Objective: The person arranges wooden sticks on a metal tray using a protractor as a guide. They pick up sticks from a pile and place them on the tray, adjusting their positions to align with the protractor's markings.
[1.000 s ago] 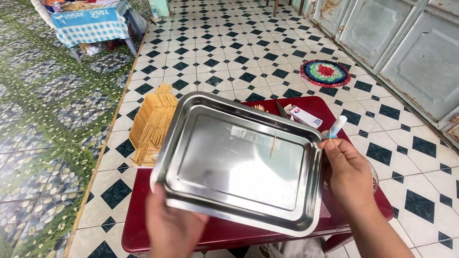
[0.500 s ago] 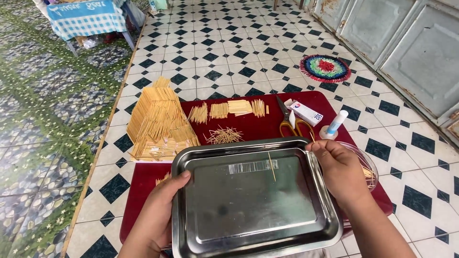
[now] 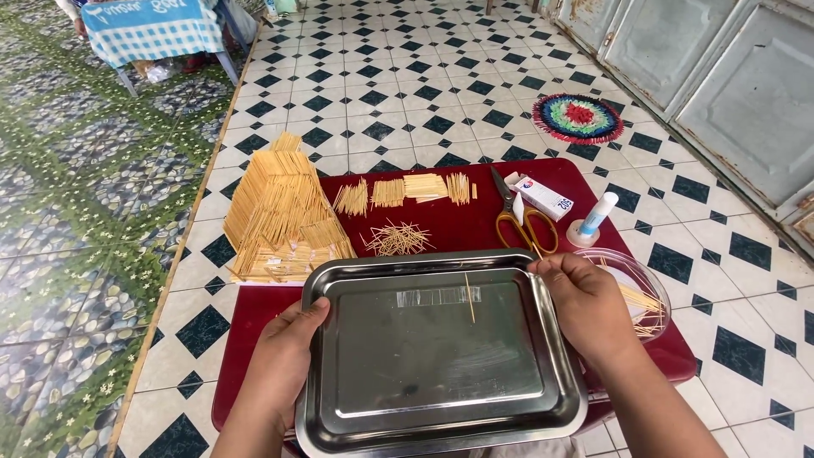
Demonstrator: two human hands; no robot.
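Steel tray (image 3: 441, 348) lies flat on the near part of the red bench (image 3: 475, 229), held at both sides: left hand (image 3: 284, 360) clamped on its left rim with thumb over the edge, right hand (image 3: 585, 309) gripping the upper right corner. Hands well apart, the tray between them. Tray holds one loose stick (image 3: 469, 297) and a strip of clear tape (image 3: 439, 296) near its far edge; otherwise it looks bare. Judged state of work: the stick-built roof model (image 3: 280, 212), beyond the left hand, looks largely assembled; sorted bundles of cut sticks (image 3: 407, 190) and a loose heap (image 3: 398, 239) lie beyond the tray, so stock is still unused. Scissors (image 3: 521, 216), a small box (image 3: 544, 197) and a glue tube (image 3: 593, 219) sit beyond the right hand. Clear bowl (image 3: 649, 293) of sticks just right of the right hand, partly covered by it. Hidden: near edge of tray and bench cut off by frame; fingers under the tray not visible; the model's far side unseen; cannot tell whether the single stick is glued or loose.
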